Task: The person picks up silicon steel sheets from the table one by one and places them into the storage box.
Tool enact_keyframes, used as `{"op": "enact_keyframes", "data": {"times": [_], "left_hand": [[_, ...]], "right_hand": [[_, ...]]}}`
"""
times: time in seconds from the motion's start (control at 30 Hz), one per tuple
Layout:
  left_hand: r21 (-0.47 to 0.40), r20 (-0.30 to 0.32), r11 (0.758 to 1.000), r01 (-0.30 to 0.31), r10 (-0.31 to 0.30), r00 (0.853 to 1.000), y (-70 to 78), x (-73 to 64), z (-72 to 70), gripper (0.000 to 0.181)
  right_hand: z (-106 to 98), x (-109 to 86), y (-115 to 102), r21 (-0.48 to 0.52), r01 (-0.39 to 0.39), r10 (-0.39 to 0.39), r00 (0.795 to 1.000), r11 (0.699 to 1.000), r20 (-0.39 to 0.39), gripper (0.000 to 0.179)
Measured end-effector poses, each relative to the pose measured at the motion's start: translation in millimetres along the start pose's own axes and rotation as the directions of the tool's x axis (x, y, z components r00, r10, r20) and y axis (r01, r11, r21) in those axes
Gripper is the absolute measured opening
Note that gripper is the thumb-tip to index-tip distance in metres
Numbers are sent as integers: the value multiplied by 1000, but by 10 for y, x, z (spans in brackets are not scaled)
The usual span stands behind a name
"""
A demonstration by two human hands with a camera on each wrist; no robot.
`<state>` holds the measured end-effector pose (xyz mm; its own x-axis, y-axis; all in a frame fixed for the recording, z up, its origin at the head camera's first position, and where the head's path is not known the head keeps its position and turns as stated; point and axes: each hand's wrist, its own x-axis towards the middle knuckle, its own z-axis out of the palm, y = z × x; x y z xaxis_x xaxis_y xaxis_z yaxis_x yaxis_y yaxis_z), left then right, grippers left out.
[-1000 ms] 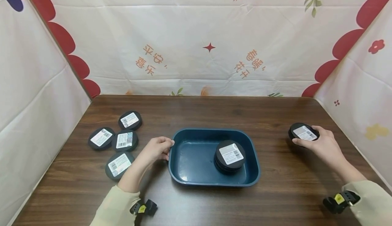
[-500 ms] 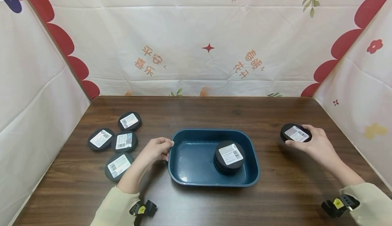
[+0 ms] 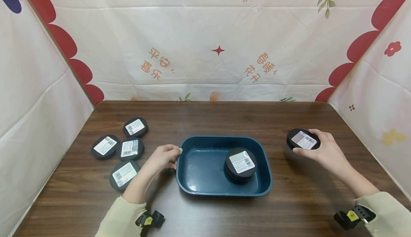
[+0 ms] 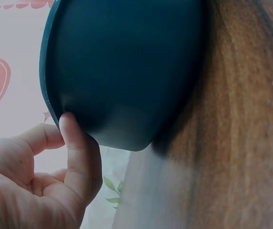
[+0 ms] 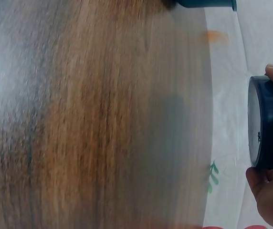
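Observation:
My left hand (image 3: 163,159) pinches the left rim of a blue tray (image 3: 199,191) between thumb and fingers; the left wrist view shows the fingers (image 4: 68,131) at the tray's edge. Inside the tray, right of its middle, lies a stack of flat round black containers (image 3: 240,163), the top one bearing a white barcode label. To the right of the tray, my right hand (image 3: 325,152) grips another flat round black container (image 3: 293,140) by its side, label up. That container (image 5: 272,124) is held above the table, as the right wrist view shows.
Several labelled round black containers (image 3: 130,148) lie grouped on the left of the brown wooden table (image 3: 224,117), the nearest one (image 3: 123,174) close to my left forearm. Patterned white cloth (image 3: 192,33) hangs behind the table and along both sides.
My right hand has moved left toward the tray with the round black container. My left hand stays on the tray's rim, and the tray keeps its place.

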<state>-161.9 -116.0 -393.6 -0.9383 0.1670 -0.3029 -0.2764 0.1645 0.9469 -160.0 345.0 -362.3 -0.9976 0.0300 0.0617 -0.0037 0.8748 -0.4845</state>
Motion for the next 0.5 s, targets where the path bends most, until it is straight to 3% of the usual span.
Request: {"op": "enact_keyframes", "data": {"times": [0.5], "left_hand": [[-6, 1, 1000, -1, 1, 1000, -14, 12, 5, 28]], "right_hand": [[41, -60, -247, -20, 79, -79, 997, 997, 0, 88]]}}
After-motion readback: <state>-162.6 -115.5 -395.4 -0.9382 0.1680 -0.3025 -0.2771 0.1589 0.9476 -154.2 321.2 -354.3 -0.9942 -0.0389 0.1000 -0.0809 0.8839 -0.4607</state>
